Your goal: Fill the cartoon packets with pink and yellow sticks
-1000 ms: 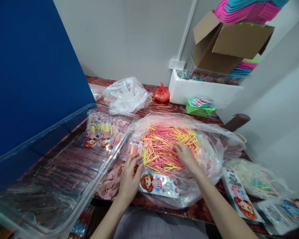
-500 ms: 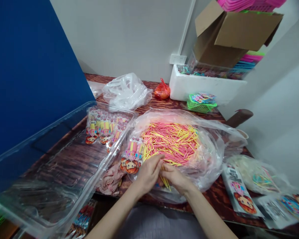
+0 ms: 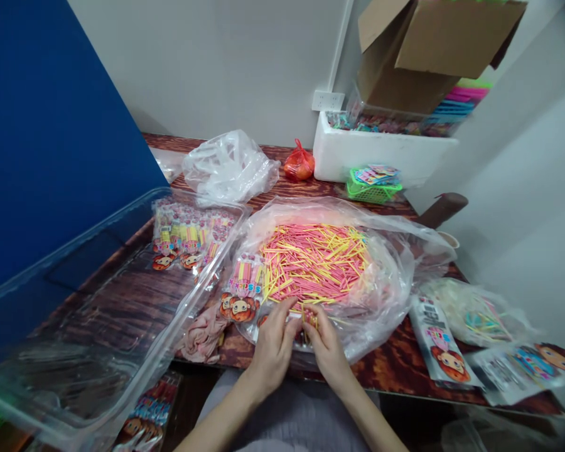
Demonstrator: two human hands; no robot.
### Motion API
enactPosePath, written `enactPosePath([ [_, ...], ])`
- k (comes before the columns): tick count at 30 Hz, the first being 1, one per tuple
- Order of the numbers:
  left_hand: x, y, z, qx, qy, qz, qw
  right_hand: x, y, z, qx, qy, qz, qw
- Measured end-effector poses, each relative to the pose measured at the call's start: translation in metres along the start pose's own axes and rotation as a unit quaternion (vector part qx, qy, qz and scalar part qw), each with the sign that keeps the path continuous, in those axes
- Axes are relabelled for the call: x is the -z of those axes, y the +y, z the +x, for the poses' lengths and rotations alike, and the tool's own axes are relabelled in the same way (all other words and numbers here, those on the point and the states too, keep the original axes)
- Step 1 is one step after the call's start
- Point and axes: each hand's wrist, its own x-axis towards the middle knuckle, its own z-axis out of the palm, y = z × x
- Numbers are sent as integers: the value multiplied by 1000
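A large clear plastic bag point(image 3: 395, 314) lies spread on the table, filled with a heap of thin pink and yellow sticks point(image 3: 315, 260). At its near edge my right hand point(image 3: 327, 342) is closed around a small bunch of sticks point(image 3: 311, 317). My left hand point(image 3: 275, 339) is beside it with fingers curled inward, thumb close to the bunch; what it pinches, if anything, is hidden. Printed packets point(image 3: 242, 285) with a cartoon face and sticks inside lie left of the heap, just beyond my left hand. A shiny piece shows dimly between the hands.
A clear plastic tray point(image 3: 164, 351) at left holds filled packets point(image 3: 188, 235). A crumpled pink cloth point(image 3: 203, 336) lies beside it. Flat printed pouches point(image 3: 445, 345) are at right. Behind stand a white bag point(image 3: 230, 166), a red bag point(image 3: 300, 163), a green basket point(image 3: 371, 188) and a foam box point(image 3: 381, 150).
Both hands have drawn slightly back toward my body. The sticks, which hung below the right hand, are now more upright between the fingers. The view has shifted a little.
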Motion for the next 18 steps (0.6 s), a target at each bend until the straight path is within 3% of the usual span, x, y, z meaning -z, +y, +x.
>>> enactPosePath([
  [6,-7,10,-10,-115,-7,52,992,-1,-4,0,-3,39,22,999],
  [9,-8,11,-12,-136,-4,86,987,0,-1,2,11,16,46,999],
  [12,-9,10,-14,-169,-50,123,977,1,7,4,33,-6,66,997],
  [14,-10,7,-15,-172,-65,124,975,2,12,4,30,-3,66,997],
  [18,-8,-3,-7,-113,-9,94,989,1,16,4,17,1,46,999],
])
